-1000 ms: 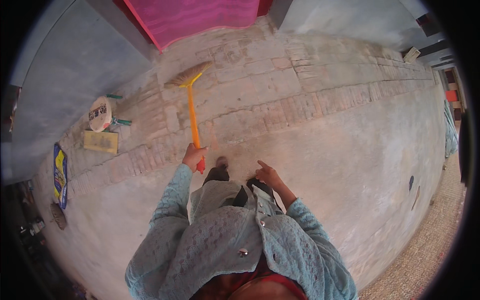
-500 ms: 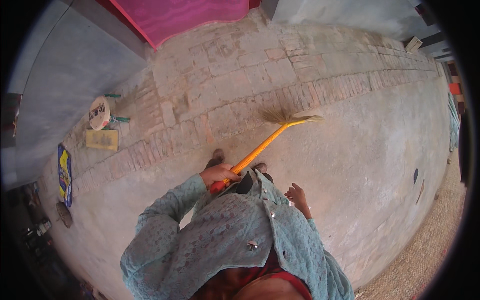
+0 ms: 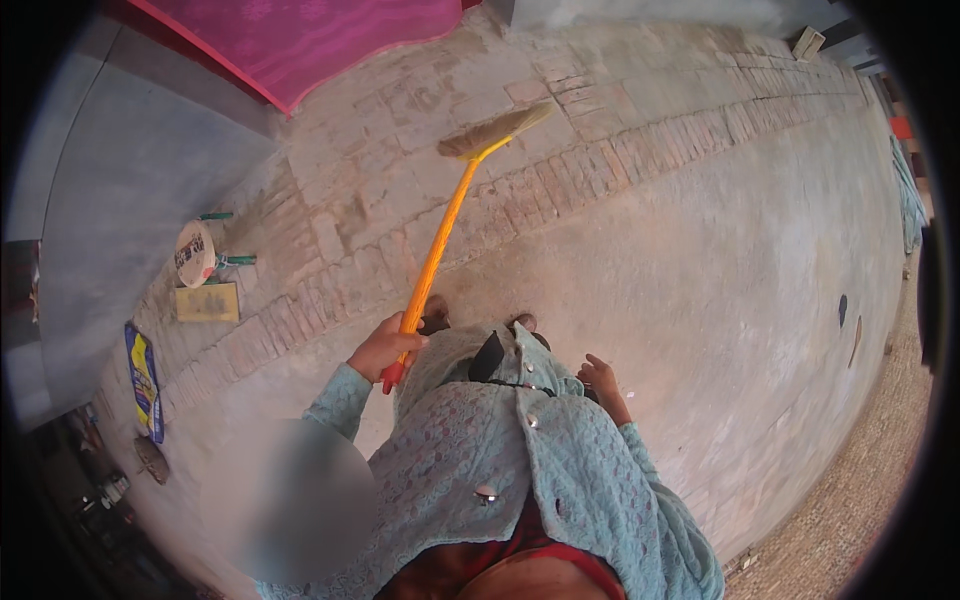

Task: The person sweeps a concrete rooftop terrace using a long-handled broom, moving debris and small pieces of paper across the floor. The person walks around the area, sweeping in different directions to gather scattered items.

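My left hand (image 3: 388, 348) is wrapped around the orange handle of a broom (image 3: 437, 252), close to its red end. The broom points away from me, and its spread bristles (image 3: 490, 132) are over the brick paving beyond the row of edge bricks. Whether they touch the ground I cannot tell. On the other side of my body, my right hand (image 3: 603, 387) hangs beside my light blue jacket (image 3: 455, 455). Its fingers are loosely apart and hold nothing. Two dark shoes show below the jacket's hem.
At the left stand a small round stool (image 3: 196, 253) with green legs, a yellow block (image 3: 207, 302) and a blue-and-yellow bag (image 3: 143, 382). A pink cloth (image 3: 310, 40) hangs at the top. On the right lie a dark flat thing (image 3: 843, 310) and a thin stick (image 3: 856, 342).
The broom's head has swung left and farther away, from the concrete side onto the paving. My left hand has moved left, still gripping the handle. My right hand has barely shifted.
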The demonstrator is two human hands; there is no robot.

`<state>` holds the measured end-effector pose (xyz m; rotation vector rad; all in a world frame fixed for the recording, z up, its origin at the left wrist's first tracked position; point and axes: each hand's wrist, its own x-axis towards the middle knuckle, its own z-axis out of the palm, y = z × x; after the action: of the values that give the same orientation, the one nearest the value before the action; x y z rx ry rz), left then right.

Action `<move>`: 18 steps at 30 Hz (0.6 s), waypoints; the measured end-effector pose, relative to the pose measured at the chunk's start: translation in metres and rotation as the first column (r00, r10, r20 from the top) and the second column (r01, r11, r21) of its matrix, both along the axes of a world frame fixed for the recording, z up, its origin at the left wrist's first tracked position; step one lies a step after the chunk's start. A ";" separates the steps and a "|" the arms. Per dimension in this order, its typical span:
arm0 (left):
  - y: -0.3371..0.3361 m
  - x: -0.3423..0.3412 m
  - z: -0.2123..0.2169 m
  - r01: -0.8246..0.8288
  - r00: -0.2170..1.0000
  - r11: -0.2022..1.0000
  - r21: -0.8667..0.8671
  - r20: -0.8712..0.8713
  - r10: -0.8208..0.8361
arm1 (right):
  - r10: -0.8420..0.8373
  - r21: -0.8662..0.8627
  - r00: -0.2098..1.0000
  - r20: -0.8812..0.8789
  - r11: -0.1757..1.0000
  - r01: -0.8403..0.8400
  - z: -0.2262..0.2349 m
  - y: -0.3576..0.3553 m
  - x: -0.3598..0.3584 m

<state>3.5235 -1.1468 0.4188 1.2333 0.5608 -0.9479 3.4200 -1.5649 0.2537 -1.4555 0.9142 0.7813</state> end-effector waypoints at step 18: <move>0.013 -0.056 -0.017 0.381 0.923 0.912 -0.150 0.005 -0.384 | 0.036 0.061 0.997 0.074 0.997 -0.040 -0.029 0.009 -0.006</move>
<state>3.4676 -1.1335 0.4016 1.2203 0.2613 -1.3122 3.4136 -1.5564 0.2243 -1.4411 0.8022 0.7732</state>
